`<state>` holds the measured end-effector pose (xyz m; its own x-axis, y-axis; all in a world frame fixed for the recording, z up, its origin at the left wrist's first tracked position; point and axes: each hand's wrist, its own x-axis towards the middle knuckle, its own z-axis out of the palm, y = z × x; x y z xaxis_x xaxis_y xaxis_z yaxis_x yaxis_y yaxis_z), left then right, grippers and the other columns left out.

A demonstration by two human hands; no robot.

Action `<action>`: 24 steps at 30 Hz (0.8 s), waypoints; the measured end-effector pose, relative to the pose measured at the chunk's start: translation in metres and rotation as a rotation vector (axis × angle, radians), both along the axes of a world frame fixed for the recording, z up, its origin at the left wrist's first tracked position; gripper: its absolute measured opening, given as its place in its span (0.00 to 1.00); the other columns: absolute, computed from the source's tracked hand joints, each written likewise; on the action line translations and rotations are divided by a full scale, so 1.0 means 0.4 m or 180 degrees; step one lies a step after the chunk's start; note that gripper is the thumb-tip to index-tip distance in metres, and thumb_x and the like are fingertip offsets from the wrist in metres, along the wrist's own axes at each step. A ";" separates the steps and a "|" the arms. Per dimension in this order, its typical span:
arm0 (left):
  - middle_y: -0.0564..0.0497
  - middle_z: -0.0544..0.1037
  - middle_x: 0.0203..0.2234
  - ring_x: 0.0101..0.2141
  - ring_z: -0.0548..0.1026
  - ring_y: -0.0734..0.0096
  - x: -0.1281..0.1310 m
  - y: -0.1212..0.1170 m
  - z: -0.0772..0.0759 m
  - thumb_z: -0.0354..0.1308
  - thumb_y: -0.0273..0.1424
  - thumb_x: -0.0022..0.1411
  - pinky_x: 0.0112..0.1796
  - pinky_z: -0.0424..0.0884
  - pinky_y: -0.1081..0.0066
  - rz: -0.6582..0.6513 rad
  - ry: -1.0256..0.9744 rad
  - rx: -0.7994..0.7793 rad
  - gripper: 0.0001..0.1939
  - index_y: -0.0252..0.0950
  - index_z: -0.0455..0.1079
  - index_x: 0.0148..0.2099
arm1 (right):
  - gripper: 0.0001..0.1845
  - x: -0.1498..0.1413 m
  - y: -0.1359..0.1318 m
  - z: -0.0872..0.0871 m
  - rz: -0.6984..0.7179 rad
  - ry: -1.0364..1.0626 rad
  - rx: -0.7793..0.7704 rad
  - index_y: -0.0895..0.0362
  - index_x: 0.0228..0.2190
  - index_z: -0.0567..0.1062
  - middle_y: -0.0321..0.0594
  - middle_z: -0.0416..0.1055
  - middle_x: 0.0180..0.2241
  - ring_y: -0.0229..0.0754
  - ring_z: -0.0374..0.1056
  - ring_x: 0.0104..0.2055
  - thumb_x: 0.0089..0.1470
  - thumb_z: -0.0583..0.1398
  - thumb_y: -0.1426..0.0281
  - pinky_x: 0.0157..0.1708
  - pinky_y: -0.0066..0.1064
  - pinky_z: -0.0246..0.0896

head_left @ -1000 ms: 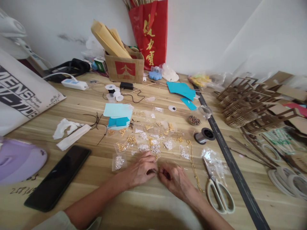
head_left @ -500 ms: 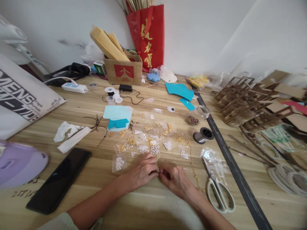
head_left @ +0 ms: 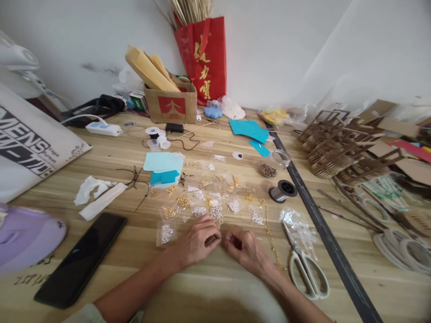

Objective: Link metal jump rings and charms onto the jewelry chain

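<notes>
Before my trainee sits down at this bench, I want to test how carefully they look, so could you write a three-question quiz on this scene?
1. True or false: the spool lies farther from the person than the scissors.
2. Which is nearest the right hand? A) phone B) gold chain C) power strip
3. Fill in: the tall bag with gold characters is ____ in colour.

Key: 1. True; 2. B; 3. red

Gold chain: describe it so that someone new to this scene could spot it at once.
On the wooden table, follow the black strip to the cream-handled scissors on its left. Between those and the right hand lies the gold chain, one long strand, unlike the clear bag of silvery rings beside it.
</notes>
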<state>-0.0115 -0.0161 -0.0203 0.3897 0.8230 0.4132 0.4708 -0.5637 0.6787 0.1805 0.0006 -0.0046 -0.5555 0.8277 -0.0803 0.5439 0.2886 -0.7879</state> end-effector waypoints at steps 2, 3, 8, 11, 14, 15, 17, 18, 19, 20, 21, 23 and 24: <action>0.49 0.77 0.25 0.29 0.72 0.69 -0.003 0.004 0.004 0.56 0.22 0.58 0.34 0.68 0.69 0.0170 -0.0451 -0.0335 0.07 0.33 0.71 0.29 | 0.07 -0.001 0.002 0.000 -0.0070 0.0160 -0.0129 0.58 0.24 0.69 0.32 0.64 0.20 0.34 0.58 0.22 0.52 0.55 0.75 0.22 0.24 0.49; 0.49 0.78 0.25 0.28 0.73 0.70 -0.006 0.006 0.006 0.57 0.22 0.56 0.33 0.69 0.70 0.0250 -0.0625 -0.0661 0.06 0.33 0.72 0.28 | 0.07 -0.002 0.002 0.000 -0.0100 0.0200 -0.0162 0.58 0.23 0.68 0.32 0.64 0.20 0.34 0.58 0.22 0.52 0.55 0.74 0.22 0.24 0.49; 0.51 0.78 0.23 0.25 0.73 0.73 -0.021 0.016 0.022 0.63 0.28 0.51 0.28 0.67 0.74 0.0512 -0.1542 -0.2191 0.04 0.33 0.73 0.28 | 0.07 -0.008 0.001 0.002 -0.0188 0.0243 -0.0200 0.58 0.23 0.68 0.31 0.63 0.19 0.33 0.57 0.22 0.53 0.56 0.73 0.22 0.24 0.48; 0.52 0.77 0.20 0.22 0.71 0.76 -0.026 0.022 0.028 0.68 0.30 0.45 0.25 0.65 0.76 0.0529 -0.1966 -0.2668 0.08 0.32 0.73 0.26 | 0.08 -0.010 0.000 0.002 -0.0178 0.0299 -0.0173 0.58 0.23 0.68 0.31 0.63 0.20 0.34 0.58 0.22 0.53 0.56 0.73 0.22 0.24 0.49; 0.52 0.79 0.21 0.23 0.72 0.76 -0.028 0.025 0.031 0.70 0.31 0.44 0.27 0.66 0.76 0.0489 -0.2187 -0.2851 0.09 0.32 0.73 0.25 | 0.08 -0.010 0.000 0.002 -0.0161 0.0362 -0.0180 0.58 0.23 0.68 0.32 0.64 0.20 0.34 0.59 0.22 0.53 0.56 0.72 0.23 0.24 0.50; 0.52 0.79 0.21 0.23 0.72 0.76 -0.028 0.025 0.030 0.70 0.31 0.44 0.28 0.67 0.75 0.0458 -0.2272 -0.2872 0.09 0.32 0.74 0.25 | 0.08 -0.010 0.000 0.001 -0.0164 0.0372 -0.0188 0.58 0.23 0.68 0.32 0.64 0.20 0.34 0.58 0.22 0.53 0.56 0.72 0.23 0.24 0.50; 0.52 0.80 0.21 0.23 0.73 0.75 -0.029 0.025 0.024 0.70 0.31 0.45 0.30 0.69 0.75 0.0382 -0.2458 -0.2900 0.08 0.33 0.75 0.27 | 0.08 -0.009 -0.001 -0.003 -0.0182 0.0385 -0.0198 0.58 0.24 0.68 0.32 0.63 0.20 0.34 0.58 0.22 0.53 0.56 0.72 0.22 0.24 0.49; 0.52 0.80 0.22 0.24 0.73 0.75 -0.029 0.025 0.021 0.70 0.31 0.46 0.30 0.69 0.74 0.0341 -0.2542 -0.2911 0.08 0.33 0.76 0.28 | 0.08 -0.010 -0.002 -0.005 -0.0202 0.0403 -0.0200 0.58 0.24 0.68 0.31 0.62 0.20 0.33 0.57 0.22 0.53 0.56 0.72 0.22 0.24 0.49; 0.52 0.80 0.23 0.24 0.73 0.75 -0.029 0.026 0.017 0.70 0.31 0.47 0.31 0.70 0.74 0.0301 -0.2608 -0.2922 0.08 0.33 0.77 0.30 | 0.08 -0.010 -0.003 -0.007 -0.0226 0.0439 -0.0201 0.58 0.24 0.68 0.31 0.62 0.20 0.33 0.56 0.22 0.54 0.55 0.72 0.22 0.24 0.48; 0.51 0.81 0.23 0.24 0.74 0.75 -0.029 0.026 0.014 0.70 0.31 0.48 0.31 0.70 0.74 0.0263 -0.2656 -0.2931 0.08 0.33 0.78 0.31 | 0.08 -0.010 -0.005 -0.008 -0.0250 0.0493 -0.0201 0.58 0.24 0.68 0.31 0.61 0.19 0.33 0.56 0.22 0.54 0.55 0.72 0.22 0.24 0.48; 0.51 0.81 0.23 0.25 0.74 0.75 -0.029 0.025 0.012 0.69 0.31 0.48 0.31 0.70 0.74 0.0221 -0.2690 -0.2947 0.07 0.33 0.78 0.31 | 0.08 -0.011 -0.007 -0.008 -0.0279 0.0563 -0.0195 0.58 0.24 0.68 0.30 0.61 0.19 0.33 0.55 0.21 0.54 0.55 0.72 0.22 0.24 0.48; 0.50 0.81 0.24 0.25 0.74 0.74 -0.027 0.023 0.011 0.70 0.31 0.48 0.31 0.70 0.74 0.0135 -0.2758 -0.2997 0.07 0.33 0.79 0.30 | 0.08 -0.013 -0.011 -0.005 -0.0357 0.0735 -0.0149 0.58 0.25 0.68 0.30 0.61 0.19 0.33 0.55 0.21 0.55 0.55 0.72 0.21 0.24 0.48; 0.50 0.81 0.24 0.25 0.74 0.74 -0.026 0.022 0.013 0.70 0.31 0.48 0.31 0.70 0.73 0.0098 -0.2792 -0.3031 0.07 0.33 0.79 0.30 | 0.08 -0.014 -0.013 -0.001 -0.0393 0.0821 -0.0104 0.57 0.25 0.68 0.31 0.61 0.20 0.33 0.56 0.21 0.55 0.55 0.71 0.21 0.24 0.49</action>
